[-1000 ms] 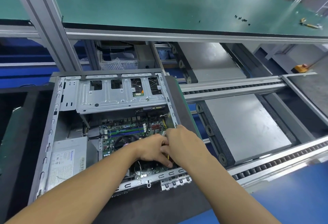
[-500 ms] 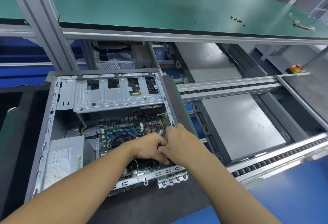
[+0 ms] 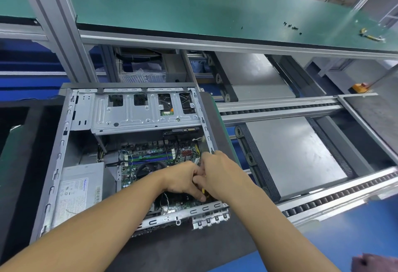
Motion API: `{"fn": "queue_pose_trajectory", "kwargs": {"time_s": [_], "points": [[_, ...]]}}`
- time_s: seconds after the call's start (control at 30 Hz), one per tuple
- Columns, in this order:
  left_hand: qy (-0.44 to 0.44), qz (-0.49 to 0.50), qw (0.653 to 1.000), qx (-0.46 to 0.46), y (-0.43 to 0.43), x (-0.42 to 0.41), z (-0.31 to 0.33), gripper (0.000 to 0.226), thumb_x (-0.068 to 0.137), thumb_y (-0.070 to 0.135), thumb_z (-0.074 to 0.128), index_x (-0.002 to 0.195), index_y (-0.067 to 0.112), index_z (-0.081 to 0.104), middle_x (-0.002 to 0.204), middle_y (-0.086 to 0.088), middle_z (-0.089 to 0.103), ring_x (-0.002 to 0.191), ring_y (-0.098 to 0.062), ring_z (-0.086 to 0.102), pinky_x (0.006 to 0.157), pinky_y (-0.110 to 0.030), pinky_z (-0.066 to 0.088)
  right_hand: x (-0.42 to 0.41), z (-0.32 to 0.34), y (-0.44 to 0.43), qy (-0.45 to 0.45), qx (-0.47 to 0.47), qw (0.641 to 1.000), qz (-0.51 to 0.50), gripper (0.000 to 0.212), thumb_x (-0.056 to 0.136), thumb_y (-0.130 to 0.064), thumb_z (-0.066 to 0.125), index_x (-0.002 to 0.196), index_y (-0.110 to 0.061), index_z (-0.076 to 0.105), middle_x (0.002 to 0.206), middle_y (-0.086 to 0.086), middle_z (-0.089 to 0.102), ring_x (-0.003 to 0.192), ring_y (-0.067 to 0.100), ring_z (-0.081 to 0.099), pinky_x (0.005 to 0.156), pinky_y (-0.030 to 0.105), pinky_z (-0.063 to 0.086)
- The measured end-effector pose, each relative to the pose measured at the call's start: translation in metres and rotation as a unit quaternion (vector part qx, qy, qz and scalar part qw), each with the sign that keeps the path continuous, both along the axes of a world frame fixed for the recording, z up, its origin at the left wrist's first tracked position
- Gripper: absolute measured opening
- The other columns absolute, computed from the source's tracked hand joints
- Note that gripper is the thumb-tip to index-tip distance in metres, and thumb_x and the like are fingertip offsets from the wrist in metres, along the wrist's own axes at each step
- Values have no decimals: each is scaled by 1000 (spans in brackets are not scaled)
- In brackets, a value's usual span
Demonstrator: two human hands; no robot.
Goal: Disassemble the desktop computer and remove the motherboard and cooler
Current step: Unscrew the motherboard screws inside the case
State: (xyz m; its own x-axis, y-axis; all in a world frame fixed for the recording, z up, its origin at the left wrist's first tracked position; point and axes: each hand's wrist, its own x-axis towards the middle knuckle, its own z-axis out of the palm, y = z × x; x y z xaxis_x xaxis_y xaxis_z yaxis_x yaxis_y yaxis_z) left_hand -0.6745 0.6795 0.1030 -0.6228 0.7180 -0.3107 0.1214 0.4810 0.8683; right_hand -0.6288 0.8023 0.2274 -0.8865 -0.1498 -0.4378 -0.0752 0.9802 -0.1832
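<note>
Grey metal computer case lay open on its side, and both hands worked deep inside it.

The side cover was already off, so the green motherboard showed in the middle of the frame, still sitting in the case with wires plugged in. The round black cooler was still on the board, half hidden by the left hand. The silver power box at lower left was still in too, so most of the job was left. The case's long side ran from the lower left of the frame up toward the top, open face up. The left hand's fingers were curled tight, and the right hand pinched close beside it; a bit of yellow showed between them, maybe a small tool, but I cannot tell what they held.
</note>
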Motion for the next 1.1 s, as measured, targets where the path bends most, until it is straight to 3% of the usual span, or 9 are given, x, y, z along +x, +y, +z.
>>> {"fn": "queue_pose_trajectory", "kwargs": {"time_s": [0.1, 0.23, 0.37, 0.57, 0.7, 0.83, 0.97, 1.1], "points": [[4, -12, 1000, 4, 1, 0, 0, 37, 69, 25, 89, 96, 15, 67, 98, -6, 72, 93, -25, 67, 87, -44, 52, -1, -3, -3, 5, 18, 1000, 0, 19, 96, -22, 62, 110, -10, 56, 114, 9, 55, 91, 28, 60, 68, 33, 43], [-8, -7, 1000, 10, -5, -1, -1, 37, 71, 24, 87, 103, 17, 69, 104, 1, 71, 98, -15, 64, 91, -28, 47, -3, 1, -2, -16, 14, 999, 25, 26, 90, -7, 67, 113, -11, 57, 118, 8, 49, 86, 27, 54, 70, 33, 41], [3, -11, 1000, -7, -4, -3, -3, 27, 73, 25, 86, 94, 14, 73, 95, 3, 73, 91, -13, 66, 90, -37, 50, -5, 3, 2, -46, 5, 998, 49, 27, 89, -3, 64, 114, -12, 60, 120, 9, 48, 102, 29, 58, 74, 32, 40], [-14, -8, 1000, 5, 1, 0, -5, 40, 69, 28, 89, 99, 20, 65, 100, -8, 71, 95, -26, 66, 88, -46, 51, -3, -1, -1, -5, 5, 1000, 2, 20, 95, -26, 63, 109, -12, 57, 114, 9, 54, 102, 30, 60, 72, 34, 44], [-20, -4, 1000, 16, -3, -1, -4, 28, 71, 26, 87, 93, 24, 70, 96, 5, 73, 94, -14, 66, 92, -35, 49, -4, -1, 1, -11, 9, 1000, 27, 21, 92, -11, 66, 111, -10, 58, 120, 10, 53, 96, 28, 59, 70, 31, 39], [-9, 9, 1000, 9, -3, -3, -5, 29, 71, 25, 87, 93, 11, 72, 94, -1, 74, 93, -17, 67, 92, -42, 50, -5, -2, 2, -22, -7, 999, 37, 23, 89, -8, 67, 111, -12, 62, 119, 8, 52, 104, 28, 59, 73, 31, 41], [-9, 7, 1000, 7, 0, -1, -6, 36, 68, 27, 89, 94, 15, 67, 94, -8, 72, 90, -25, 67, 87, -47, 51, -4, -6, 0, 11, -12, 1000, 1, 19, 95, -23, 63, 110, -12, 57, 113, 8, 53, 93, 27, 57, 71, 35, 45], [-16, -1, 1000, 16, -4, -1, -4, 34, 69, 31, 88, 95, 21, 68, 97, -4, 72, 95, -21, 66, 92, -42, 49, -4, -5, -1, 4, 3, 1000, 11, 17, 95, -15, 62, 111, -10, 56, 116, 9, 53, 80, 24, 48, 66, 32, 39]]}}
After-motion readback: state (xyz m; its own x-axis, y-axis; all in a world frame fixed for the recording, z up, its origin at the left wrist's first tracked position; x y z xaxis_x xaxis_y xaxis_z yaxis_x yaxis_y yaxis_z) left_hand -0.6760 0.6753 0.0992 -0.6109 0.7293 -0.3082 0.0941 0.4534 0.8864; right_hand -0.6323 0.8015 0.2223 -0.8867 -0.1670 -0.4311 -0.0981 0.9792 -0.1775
